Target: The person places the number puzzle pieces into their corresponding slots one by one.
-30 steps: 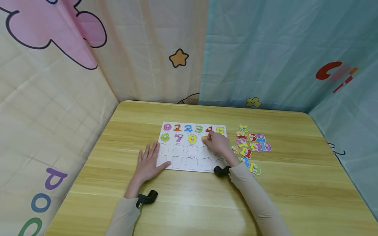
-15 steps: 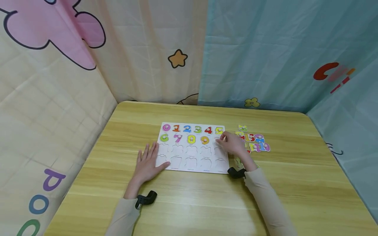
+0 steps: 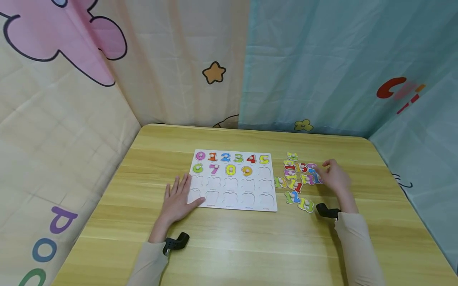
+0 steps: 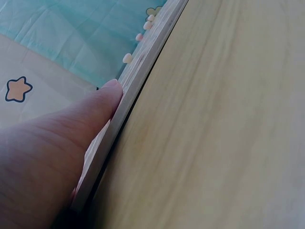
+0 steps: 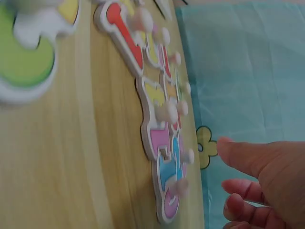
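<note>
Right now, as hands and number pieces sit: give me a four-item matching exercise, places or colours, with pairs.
1. left hand
2. right hand
3. 9 piece
4. 2 piece

A. orange, second row
B. at the loose pieces
C. at the left edge of the board
D. blue, top row

Pairs: 1-C, 2-B, 3-A, 4-D

The white puzzle board [image 3: 230,183] lies flat on the desk [image 3: 229,238], colourful numbers 0 to 9 [image 3: 230,170] set in its upper two rows, its other recesses bare. Just right of it, loose number pieces [image 3: 295,185], brightly coloured with pale round knobs, lie clustered, several touching.
</note>
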`<action>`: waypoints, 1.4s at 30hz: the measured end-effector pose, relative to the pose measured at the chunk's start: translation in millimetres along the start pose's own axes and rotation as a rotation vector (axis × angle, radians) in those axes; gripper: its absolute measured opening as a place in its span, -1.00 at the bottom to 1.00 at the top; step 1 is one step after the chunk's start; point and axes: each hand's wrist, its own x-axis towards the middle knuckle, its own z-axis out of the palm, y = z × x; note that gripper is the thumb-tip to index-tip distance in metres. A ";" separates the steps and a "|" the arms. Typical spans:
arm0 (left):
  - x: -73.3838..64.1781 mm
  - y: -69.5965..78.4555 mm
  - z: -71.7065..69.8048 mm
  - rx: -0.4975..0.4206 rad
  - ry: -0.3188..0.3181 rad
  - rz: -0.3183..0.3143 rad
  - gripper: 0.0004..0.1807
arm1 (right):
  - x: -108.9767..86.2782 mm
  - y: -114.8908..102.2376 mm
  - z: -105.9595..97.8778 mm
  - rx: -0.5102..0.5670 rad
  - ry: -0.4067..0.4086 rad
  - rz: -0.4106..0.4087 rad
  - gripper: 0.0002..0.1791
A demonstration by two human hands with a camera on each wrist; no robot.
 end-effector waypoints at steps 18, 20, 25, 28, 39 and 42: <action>2.0 -1.6 1.9 0.005 -0.003 -0.001 0.08 | -4.0 27.0 7.6 -0.037 -0.128 -0.057 -0.54; 2.1 -1.9 1.9 0.006 -0.001 -0.004 0.08 | -3.9 27.8 8.3 -0.038 -0.127 -0.057 -0.55; 1.5 -0.8 0.9 0.001 -0.005 -0.007 0.08 | -5.3 29.2 7.2 -0.036 -0.117 -0.055 -0.55; 1.1 -0.1 0.1 0.000 -0.006 -0.007 0.08 | -7.0 26.8 4.9 -0.030 -0.067 -0.058 -0.54; 0.8 -0.3 -0.5 -0.001 0.000 -0.003 0.09 | -4.2 -33.0 16.3 0.005 0.000 -0.202 -0.59; 1.5 -0.4 1.1 0.001 -0.008 -0.006 0.08 | -1.8 -53.9 28.6 0.010 -0.039 -0.261 -0.64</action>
